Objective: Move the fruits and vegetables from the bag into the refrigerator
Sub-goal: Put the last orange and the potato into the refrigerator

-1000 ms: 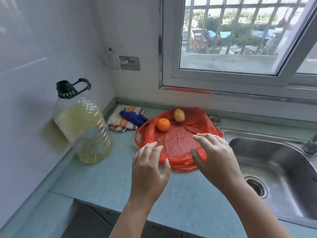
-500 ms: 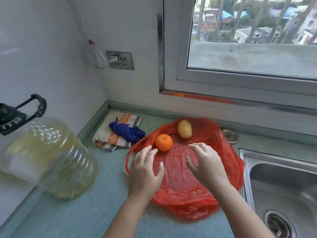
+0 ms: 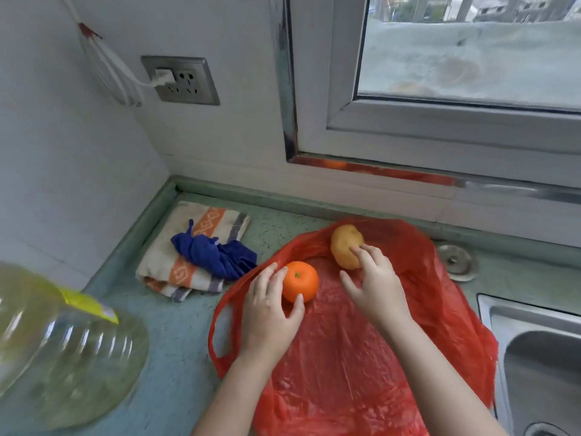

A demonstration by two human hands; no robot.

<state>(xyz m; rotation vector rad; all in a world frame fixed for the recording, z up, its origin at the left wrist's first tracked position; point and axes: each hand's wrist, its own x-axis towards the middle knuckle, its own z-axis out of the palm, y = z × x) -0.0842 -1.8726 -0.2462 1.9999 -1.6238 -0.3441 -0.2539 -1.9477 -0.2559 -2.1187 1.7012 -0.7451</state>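
Two pieces of produce are lying on a red plastic bag [image 3: 345,357] that is spreading flat across the pale green counter [image 3: 182,341] beneath a window [image 3: 456,121]. An orange [image 3: 300,281] is sitting towards the bag's left side, and a potato [image 3: 345,245] is resting near its far edge, close to the wall. The person's left hand [image 3: 270,313] is cupping the orange, fingers curving round its left side and the thumb pressing against its near side. The right hand [image 3: 377,287] is reaching over the bag with its fingertips touching the potato, while its thumb is standing apart from it and the hand is not closing round it. Just left of the bag, a blue cloth [image 3: 217,254] is lying bunched on a folded striped towel [image 3: 176,262]. A large bottle of yellow oil [image 3: 63,350] is filling the near left corner, blurred. A steel sink [image 3: 534,357] is showing at the right edge, and a round metal cap [image 3: 456,259] is sitting on the counter behind it. On the wall, a white plug is sitting in a socket [image 3: 180,80].
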